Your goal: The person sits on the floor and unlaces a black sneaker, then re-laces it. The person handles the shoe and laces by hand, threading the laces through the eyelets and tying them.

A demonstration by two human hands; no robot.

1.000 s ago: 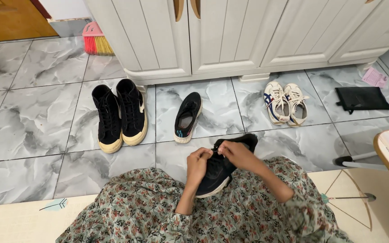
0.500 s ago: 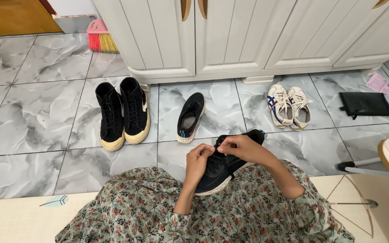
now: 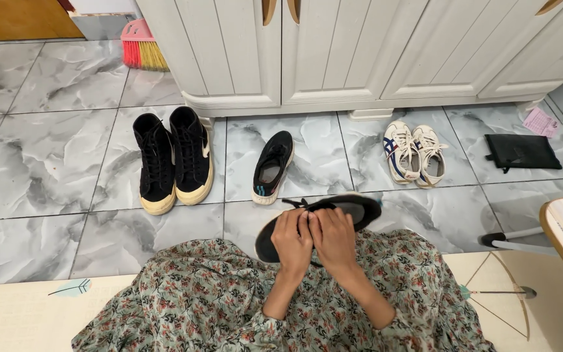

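A black low sneaker (image 3: pixel 353 210) is held over the lap, on the floral dress (image 3: pixel 229 300), just in front of the knees. Its long axis runs from lower left (toe, hidden behind the hands) to upper right (open heel end, grey lining visible). Both hands are set side by side on the middle of the shoe, over the lacing: the left hand (image 3: pixel 292 236) toward the toe, the right hand (image 3: pixel 335 236) toward the heel. Fingers of both are curled shut on the shoe; a black lace end (image 3: pixel 294 203) is seen sticking out just above the left knuckles. Whether the lace itself is pinched cannot be told. Neither hand is clearly nearer; the shoe extends away from the grip mainly up and to the right.

Count on the grey marble floor tiles (image 3: pixel 40 169):
- black low sneaker, matching, single: one (image 3: pixel 272 167), just beyond the held shoe
- black high-tops with cream soles: two (image 3: pixel 172 160), side by side, touching
- white sneakers with striped sides: two (image 3: pixel 415 154), side by side
- black flat pouch (image 3: pixel 522 151): one
- pink slip of paper (image 3: pixel 541 121): one
- pink-headed broom (image 3: pixel 137 47): one, by the white cabinet (image 3: pixel 333 52)
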